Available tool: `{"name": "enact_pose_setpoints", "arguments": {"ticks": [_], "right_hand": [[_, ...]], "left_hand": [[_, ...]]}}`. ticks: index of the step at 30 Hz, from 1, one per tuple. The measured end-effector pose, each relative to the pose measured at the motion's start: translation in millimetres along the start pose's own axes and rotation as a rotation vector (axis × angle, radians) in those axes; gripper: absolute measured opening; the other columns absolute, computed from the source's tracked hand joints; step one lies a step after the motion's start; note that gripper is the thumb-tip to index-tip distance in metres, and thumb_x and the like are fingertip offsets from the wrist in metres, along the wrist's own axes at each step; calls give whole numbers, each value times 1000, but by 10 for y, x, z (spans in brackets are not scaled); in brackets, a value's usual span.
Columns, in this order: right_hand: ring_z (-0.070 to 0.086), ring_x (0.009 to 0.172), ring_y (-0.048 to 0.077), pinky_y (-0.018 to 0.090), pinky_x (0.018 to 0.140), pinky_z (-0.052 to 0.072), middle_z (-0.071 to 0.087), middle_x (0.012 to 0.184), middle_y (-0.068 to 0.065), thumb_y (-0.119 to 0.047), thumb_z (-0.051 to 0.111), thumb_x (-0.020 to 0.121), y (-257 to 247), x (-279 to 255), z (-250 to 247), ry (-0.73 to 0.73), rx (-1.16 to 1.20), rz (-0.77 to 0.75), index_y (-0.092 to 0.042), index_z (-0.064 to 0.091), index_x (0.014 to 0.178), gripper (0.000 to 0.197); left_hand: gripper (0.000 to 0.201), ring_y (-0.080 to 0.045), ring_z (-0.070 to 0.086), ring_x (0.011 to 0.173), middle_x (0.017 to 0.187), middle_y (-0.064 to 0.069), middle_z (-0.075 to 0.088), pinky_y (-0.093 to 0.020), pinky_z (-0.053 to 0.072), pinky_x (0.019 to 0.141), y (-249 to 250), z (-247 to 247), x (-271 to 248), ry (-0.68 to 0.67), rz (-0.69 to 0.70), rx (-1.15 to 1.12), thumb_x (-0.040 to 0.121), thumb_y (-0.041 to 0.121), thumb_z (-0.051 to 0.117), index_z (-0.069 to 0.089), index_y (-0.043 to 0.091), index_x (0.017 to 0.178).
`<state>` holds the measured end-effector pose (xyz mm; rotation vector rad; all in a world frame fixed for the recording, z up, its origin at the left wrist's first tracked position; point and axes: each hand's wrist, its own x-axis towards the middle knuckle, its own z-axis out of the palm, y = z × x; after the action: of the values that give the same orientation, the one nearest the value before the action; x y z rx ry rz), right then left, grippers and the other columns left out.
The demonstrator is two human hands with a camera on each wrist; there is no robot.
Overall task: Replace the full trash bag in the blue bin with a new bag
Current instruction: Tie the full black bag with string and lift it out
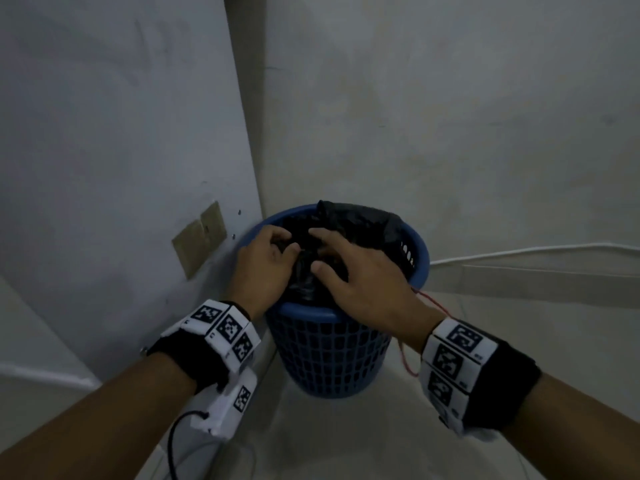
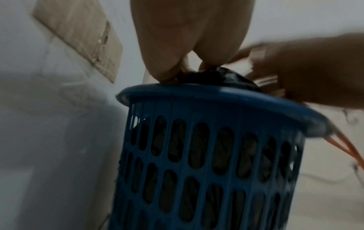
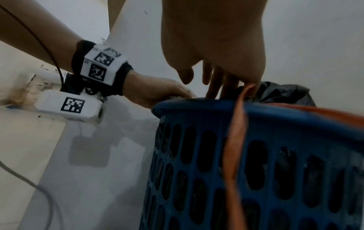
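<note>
A blue perforated bin (image 1: 332, 348) stands in the corner with a black trash bag (image 1: 367, 223) inside, its plastic bunched up above the rim. My left hand (image 1: 273, 254) is over the bin's left side, fingers curled around gathered plastic. The left wrist view shows those fingertips (image 2: 169, 74) pinching the bag's top (image 2: 222, 77) just above the bin (image 2: 206, 155). My right hand (image 1: 339, 268) lies over the middle of the opening, with fingers and thumb closing on the same bunch. In the right wrist view its fingers (image 3: 218, 87) dip behind the rim (image 3: 197, 107) beside the bag (image 3: 283, 93).
The bin sits tight against the left wall, which carries a beige plate (image 1: 201, 237). A white cable (image 1: 519, 252) runs along the floor at the right. An orange string (image 3: 236, 140) hangs from my right wrist over the bin's front. A black cable (image 1: 173, 441) trails from my left wrist.
</note>
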<state>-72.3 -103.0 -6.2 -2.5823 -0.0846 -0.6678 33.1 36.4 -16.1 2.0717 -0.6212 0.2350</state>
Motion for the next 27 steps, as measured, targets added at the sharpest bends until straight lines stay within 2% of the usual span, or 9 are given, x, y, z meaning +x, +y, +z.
{"name": "enact_pose_setpoints", "arguments": {"ticks": [2,4,7,10,15,17,20,23,27], "right_hand": [[56,63,13,31,68,39,68,79,-5,-55,32,99,56,-33,57,-75,-121,70,-41,16,152,57],[54,62,17,34,75,40,55,61,-9,-60,24,97,96,-95,58,-138,-191,142,-40,10,153,61],[62,83,24,42,97,39,64,76,-5,-65,17,94,129,-170,43,-180,-227,224,-38,13,153,65],[62,95,26,42,100,35,71,95,3,-68,16,92,119,-195,17,-173,-235,287,-35,16,153,69],[62,88,24,44,103,37,64,82,-1,-73,20,89,149,-208,-68,-166,-239,336,-28,9,154,80],[56,69,19,42,94,44,55,69,-8,-75,22,88,214,-192,-84,-157,-242,353,-26,5,155,85],[48,53,13,32,63,45,48,58,-10,-74,29,88,262,-153,-88,-70,-209,355,-23,10,154,86],[61,93,28,41,77,50,65,89,-4,-71,37,88,143,-82,-114,114,-173,262,-26,24,149,77],[34,132,20,38,103,38,43,146,-9,-64,51,86,-170,133,-121,72,103,154,-34,21,150,77]], "left_hand": [[16,-16,51,60,68,-1,53,-23,36,51,-10,-25,57,22,-86,-66,93,27,58,50,18,104],[30,-24,57,75,85,-7,58,-32,47,64,-27,-59,133,3,-190,-99,89,31,62,47,15,109],[46,-25,59,96,104,-5,58,-36,50,85,7,-87,162,-84,-303,15,85,43,66,52,12,115],[40,-25,63,84,92,-13,68,-33,51,76,67,-73,159,-194,-283,135,86,40,67,69,1,96],[20,-21,64,73,81,-7,69,-35,56,75,87,-127,179,-177,-264,38,87,28,67,71,10,78],[20,-28,65,81,85,-10,69,-45,57,78,119,-186,176,-80,-221,-85,88,31,63,65,13,78],[25,-27,63,72,85,-13,64,-36,57,67,230,-256,168,0,-183,-262,95,27,55,57,4,86],[26,-19,60,64,79,-9,64,-29,55,61,356,-307,162,7,-218,-434,98,26,50,59,7,83],[23,-16,65,71,72,2,68,-35,55,78,435,-412,97,-45,-113,-474,96,24,54,67,14,81]]}}
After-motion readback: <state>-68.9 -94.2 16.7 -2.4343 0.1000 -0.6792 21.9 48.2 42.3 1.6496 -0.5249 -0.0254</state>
